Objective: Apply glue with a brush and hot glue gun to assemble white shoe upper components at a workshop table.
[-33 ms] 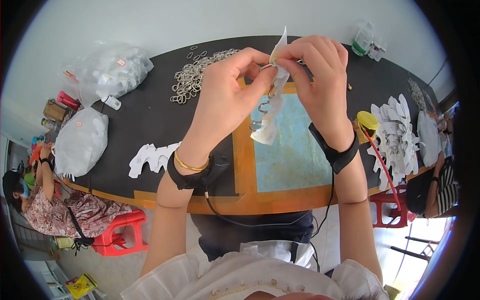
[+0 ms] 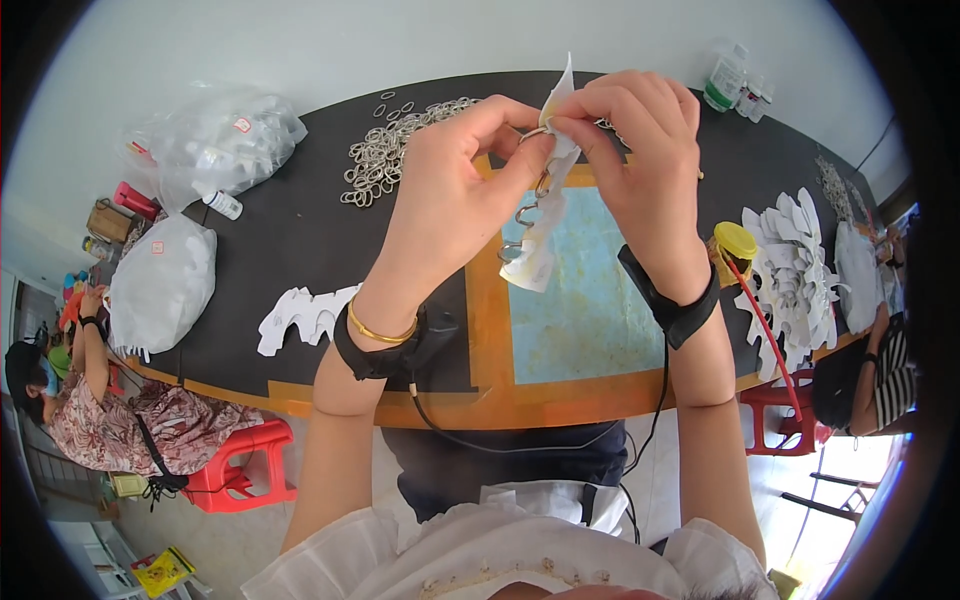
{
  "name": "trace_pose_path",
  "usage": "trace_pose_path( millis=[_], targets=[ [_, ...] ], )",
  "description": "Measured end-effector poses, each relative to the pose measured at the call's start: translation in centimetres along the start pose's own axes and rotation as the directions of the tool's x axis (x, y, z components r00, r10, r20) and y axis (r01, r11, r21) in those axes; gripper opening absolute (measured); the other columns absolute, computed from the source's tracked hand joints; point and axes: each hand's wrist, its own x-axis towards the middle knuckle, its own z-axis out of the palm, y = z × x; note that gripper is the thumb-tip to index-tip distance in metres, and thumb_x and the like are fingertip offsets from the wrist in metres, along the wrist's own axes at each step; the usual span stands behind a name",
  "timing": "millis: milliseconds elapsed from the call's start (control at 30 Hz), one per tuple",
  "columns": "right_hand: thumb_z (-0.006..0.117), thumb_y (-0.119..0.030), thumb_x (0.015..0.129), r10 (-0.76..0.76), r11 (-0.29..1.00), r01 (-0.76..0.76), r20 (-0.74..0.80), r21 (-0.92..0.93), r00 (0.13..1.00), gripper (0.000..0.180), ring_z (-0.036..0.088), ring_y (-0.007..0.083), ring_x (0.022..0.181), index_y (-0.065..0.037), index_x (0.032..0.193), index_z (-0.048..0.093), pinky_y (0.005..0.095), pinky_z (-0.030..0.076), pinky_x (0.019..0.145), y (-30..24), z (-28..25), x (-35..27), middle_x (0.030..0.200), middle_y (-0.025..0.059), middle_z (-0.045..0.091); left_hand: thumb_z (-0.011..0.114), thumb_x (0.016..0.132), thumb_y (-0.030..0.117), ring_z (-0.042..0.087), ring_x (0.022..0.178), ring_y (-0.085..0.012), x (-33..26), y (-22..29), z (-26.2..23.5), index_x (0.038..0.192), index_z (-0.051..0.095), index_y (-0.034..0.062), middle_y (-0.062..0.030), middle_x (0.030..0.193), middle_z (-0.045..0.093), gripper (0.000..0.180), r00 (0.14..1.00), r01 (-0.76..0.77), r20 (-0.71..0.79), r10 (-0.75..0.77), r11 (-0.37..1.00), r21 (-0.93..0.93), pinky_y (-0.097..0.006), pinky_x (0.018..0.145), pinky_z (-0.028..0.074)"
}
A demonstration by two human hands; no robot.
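Over the work table my left hand (image 2: 450, 190) pinches a metal ring (image 2: 530, 134) between thumb and forefinger, against the edge of a white strip (image 2: 532, 262). My right hand (image 2: 645, 150) is closed, its thumb and forefinger gripping the upper part of that same strip. Several metal rings (image 2: 525, 214) hang along the strip's left edge below my fingertips. Underneath lies a light blue sheet (image 2: 572, 350) bordered with brown tape. A heap of loose oval metal rings (image 2: 385, 158) lies just beyond my left hand. My fingers partly hide where ring and strip meet.
Scalloped white pieces (image 2: 303, 315) lie left of my left wrist; a larger pile (image 2: 792, 265) lies at right. Beside it stands a yellow-lidded jar (image 2: 735, 242) with a red stick. Filled plastic bags (image 2: 165, 285), bottles (image 2: 726, 78) and two seated people flank the table.
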Motion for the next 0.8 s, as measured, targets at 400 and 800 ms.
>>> trace_pose_path(
  millis=[400, 800],
  targets=[
    [0.072, -0.011, 0.075, -0.119, 0.99, 0.118, -0.005, -0.071, 0.993, 0.01, 0.056, 0.0171, 0.079, -0.016, 0.078, 0.064, 0.0351, 0.036, 0.085, 0.1, 0.3, -0.1, 0.077, -0.0044, 0.058, 0.066, 0.089, 0.01, 0.064, 0.074, -0.0073, -0.2, 0.6, -0.3, 0.097, 0.066, -0.002, -0.0043, 0.076, 0.069, 0.014, 1.0, -0.015, -0.023, 0.018, 0.993, 0.121, -0.022, 0.068, 0.048],
    [0.077, -0.009, 0.071, 0.283, 0.911, -0.327, 0.195, 0.251, 0.939, 0.028, 0.051, 0.016, 0.074, -0.009, 0.088, 0.055, 0.0312, 0.042, 0.08, -0.1, -1.0, 0.1, 0.075, -0.0016, 0.054, 0.068, 0.088, 0.011, 0.062, 0.072, -0.0073, -0.3, 0.2, -0.1, 0.092, 0.067, -0.0013, -0.0037, 0.076, 0.068, 0.013, 0.998, -0.045, 0.048, 0.041, 0.995, 0.089, -0.023, 0.067, 0.048]
  ],
)
